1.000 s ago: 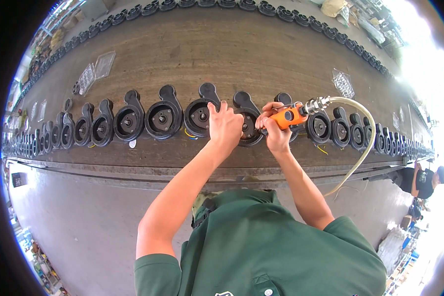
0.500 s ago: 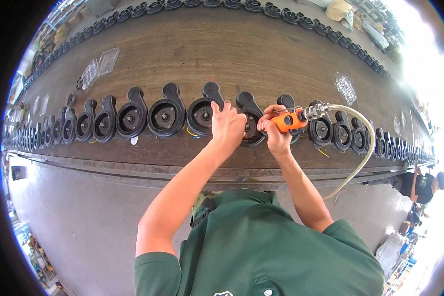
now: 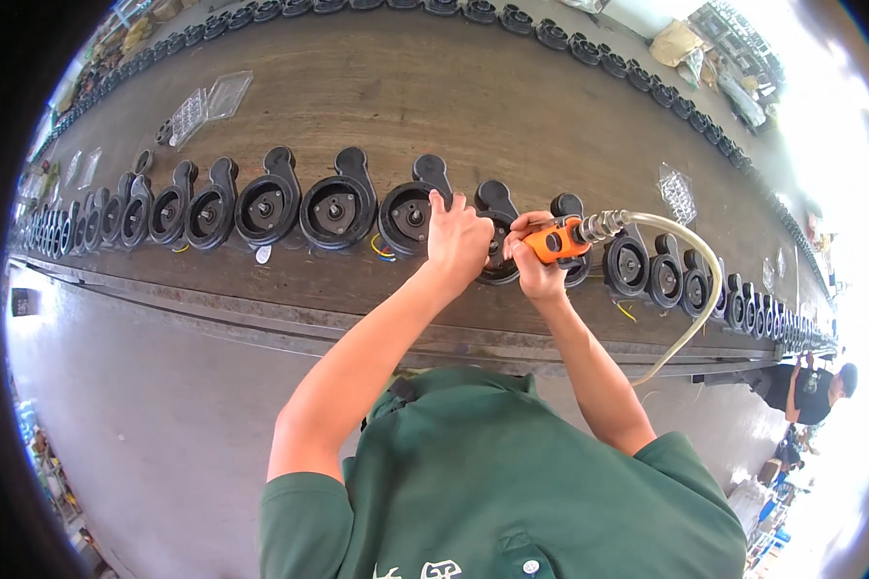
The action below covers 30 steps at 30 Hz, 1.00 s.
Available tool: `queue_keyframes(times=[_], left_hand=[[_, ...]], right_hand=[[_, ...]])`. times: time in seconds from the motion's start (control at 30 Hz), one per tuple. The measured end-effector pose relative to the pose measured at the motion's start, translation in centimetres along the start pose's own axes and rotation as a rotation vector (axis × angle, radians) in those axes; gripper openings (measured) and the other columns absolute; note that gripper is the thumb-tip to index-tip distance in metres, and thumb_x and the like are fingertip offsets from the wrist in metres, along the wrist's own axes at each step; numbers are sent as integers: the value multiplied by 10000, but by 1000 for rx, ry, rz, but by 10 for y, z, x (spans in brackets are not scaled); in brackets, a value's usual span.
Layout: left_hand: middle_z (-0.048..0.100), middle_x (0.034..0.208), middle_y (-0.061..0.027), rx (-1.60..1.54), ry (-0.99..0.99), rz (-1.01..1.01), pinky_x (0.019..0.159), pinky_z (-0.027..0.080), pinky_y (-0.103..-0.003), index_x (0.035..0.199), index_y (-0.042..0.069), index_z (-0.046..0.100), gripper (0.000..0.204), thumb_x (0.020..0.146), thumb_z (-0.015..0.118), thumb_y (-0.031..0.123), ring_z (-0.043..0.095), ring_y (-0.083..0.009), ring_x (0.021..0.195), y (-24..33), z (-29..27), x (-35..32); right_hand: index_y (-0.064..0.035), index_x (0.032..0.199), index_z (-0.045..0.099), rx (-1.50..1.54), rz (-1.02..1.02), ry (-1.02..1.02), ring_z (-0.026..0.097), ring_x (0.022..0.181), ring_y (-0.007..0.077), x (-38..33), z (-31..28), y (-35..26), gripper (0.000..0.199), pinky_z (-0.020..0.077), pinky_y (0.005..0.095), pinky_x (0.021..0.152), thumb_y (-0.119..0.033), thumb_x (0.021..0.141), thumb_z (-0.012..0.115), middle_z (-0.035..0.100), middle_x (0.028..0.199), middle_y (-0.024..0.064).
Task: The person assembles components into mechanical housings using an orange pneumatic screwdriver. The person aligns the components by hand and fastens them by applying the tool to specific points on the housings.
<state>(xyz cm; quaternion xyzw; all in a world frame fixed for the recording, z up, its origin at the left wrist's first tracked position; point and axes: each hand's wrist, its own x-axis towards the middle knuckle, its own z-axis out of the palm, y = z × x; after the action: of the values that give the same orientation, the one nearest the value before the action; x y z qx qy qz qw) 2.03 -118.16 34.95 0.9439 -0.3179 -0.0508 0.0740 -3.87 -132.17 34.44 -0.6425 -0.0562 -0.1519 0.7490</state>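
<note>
My right hand (image 3: 539, 277) grips an orange air tool (image 3: 556, 242) with metal fittings and a clear hose (image 3: 697, 249) at its rear. The tool's front end points left over a black round housing (image 3: 497, 200) with a rounded lug, which lies on the bench; the contact point is hidden by my fingers. Across the left side of that housing, my left hand (image 3: 457, 236) has its fingers bent and close together. What those fingers pinch, if anything, is hidden. Left of it sits another black housing (image 3: 406, 214), with a small central shaft and a yellow wire below.
More black housings (image 3: 338, 209) stand in a long row along the brown bench (image 3: 357, 106), with another row at its far edge. Clear plastic trays (image 3: 227, 95) lie on the bench, one more (image 3: 677, 193) at right. A person in dark clothes (image 3: 806, 391) is at far right.
The whole view has turned slightly, so the left part of the row appears higher and farther right. Both hands stay at the same housing, the tool still in my right hand.
</note>
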Motion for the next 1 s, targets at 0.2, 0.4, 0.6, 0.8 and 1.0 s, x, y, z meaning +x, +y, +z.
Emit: queue_keyframes(times=[0.2, 0.4, 0.6, 0.8, 1.0], left_hand=[[679, 1112, -108, -500, 555, -120, 1081, 389, -491, 1067, 119, 757, 335, 743, 816, 181, 540, -346, 1238, 5, 15, -33], [573, 1020, -106, -1135, 540, -650, 862, 483, -352, 1111, -7, 562, 366, 831, 764, 115, 580, -221, 1003, 48, 37, -82], [647, 1055, -88, -1790, 170, -893, 620, 580, -348, 1220, 14, 520, 540, 792, 837, 100, 661, -164, 795, 42, 59, -38], [706, 1092, -73, -1874, 30, -845, 671, 609, -378, 1250, 76, 577, 528, 775, 797, 4, 711, -210, 936, 28, 66, -21], [702, 1110, -89, -1865, 32, -801, 678, 630, -392, 1257, 55, 563, 529, 778, 780, -9, 717, -226, 938, 26, 62, -22]], right_hand=[[-15, 1087, 481, -35, 0, -19, 554, 710, 155, -3, -10, 5, 204, 490, 316, 698, -33, 893, 540, 539, 786, 54], [29, 1171, 497, -29, -44, 15, 562, 678, 149, 7, -6, -6, 301, 500, 313, 677, -28, 881, 550, 562, 781, 55], [29, 1129, 521, -61, -100, 118, 567, 657, 169, 44, -1, -7, 269, 516, 333, 671, 21, 860, 524, 572, 748, 75], [27, 1099, 527, -36, -96, 143, 586, 647, 161, 56, -7, 9, 249, 513, 315, 654, 16, 851, 528, 588, 753, 69], [10, 1041, 537, 49, -80, 138, 604, 637, 141, 55, -8, 14, 216, 513, 294, 623, 37, 828, 555, 606, 762, 55]])
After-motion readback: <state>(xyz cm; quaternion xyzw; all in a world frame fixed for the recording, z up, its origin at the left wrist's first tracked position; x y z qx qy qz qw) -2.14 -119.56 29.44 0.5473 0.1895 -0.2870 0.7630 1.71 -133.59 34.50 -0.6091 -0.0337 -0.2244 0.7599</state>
